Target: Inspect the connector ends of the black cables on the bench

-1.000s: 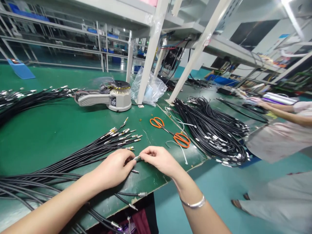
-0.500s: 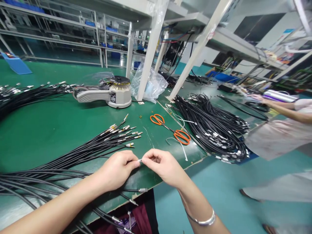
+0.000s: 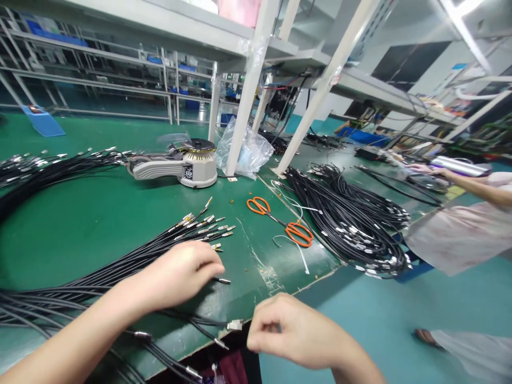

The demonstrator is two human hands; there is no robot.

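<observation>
My left hand (image 3: 182,274) rests on a fan of black cables (image 3: 132,256) with metal plugs at their tips, fingers curled over one cable whose plug (image 3: 223,280) sticks out past my fingertips. My right hand (image 3: 290,330) hangs off the front edge of the green table (image 3: 80,213), fingers curled in a loose pinch close to a cable plug (image 3: 235,324) that overhangs the edge. What the right fingers hold, if anything, I cannot make out.
Orange scissors (image 3: 280,218) and white ties lie right of the cables. A grey tape dispenser (image 3: 180,165) stands behind, beside a plastic bag (image 3: 248,146) and white frame posts. A large coil of black cables (image 3: 352,218) fills the right end. Another person's arm (image 3: 464,181) reaches in at far right.
My right hand has let go of the plug it pinched with the left and dropped back toward me, off the table edge. My left hand stayed on the cables.
</observation>
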